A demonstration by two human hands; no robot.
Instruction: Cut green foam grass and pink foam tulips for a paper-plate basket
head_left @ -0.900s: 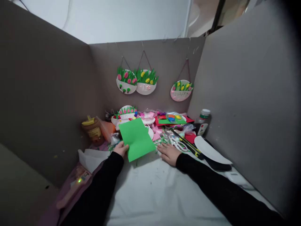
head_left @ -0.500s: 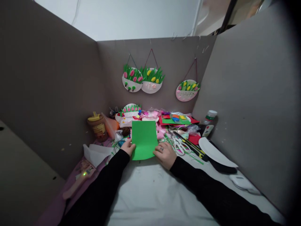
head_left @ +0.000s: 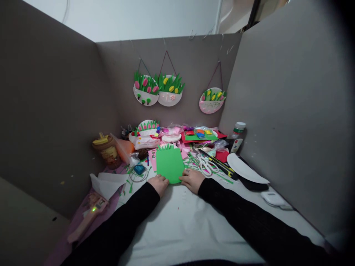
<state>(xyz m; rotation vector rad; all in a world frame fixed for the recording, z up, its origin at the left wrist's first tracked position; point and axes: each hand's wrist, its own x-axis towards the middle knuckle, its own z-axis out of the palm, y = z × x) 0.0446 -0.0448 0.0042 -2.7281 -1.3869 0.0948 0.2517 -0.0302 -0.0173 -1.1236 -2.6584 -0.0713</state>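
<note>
from my end, grey panels bound the work on three sides: left wall [head_left: 61, 103], back wall [head_left: 191, 74], right wall [head_left: 277, 111]. the room i have lies on the near side, where the white tabletop [head_left: 188, 229] stretches between two black sleeves [head_left: 235, 214]; farther off, scissors [head_left: 202, 160] lie to the right and a half-plate [head_left: 244, 170] along the right wall. on the rightmost hanging plate [head_left: 212, 108] i read "happ", the last letter uncertain; a pink sheet [head_left: 151, 159] carries dark marks i cannot make out, and the labels on the bottle [head_left: 239, 132] and the cup [head_left: 108, 151] are too blurred. the green sheet [head_left: 170, 164] sits midway, straight ahead of me. it is plain, bright, roughly rectangular, its bottom edge bowed toward me, green spikes [head_left: 166, 147] showing past its far edge. the left hand [head_left: 159, 184] and right hand [head_left: 192, 180] are narrow, fingers curled against its lower corners; whether either truly pinches it, i cannot tell.
</note>
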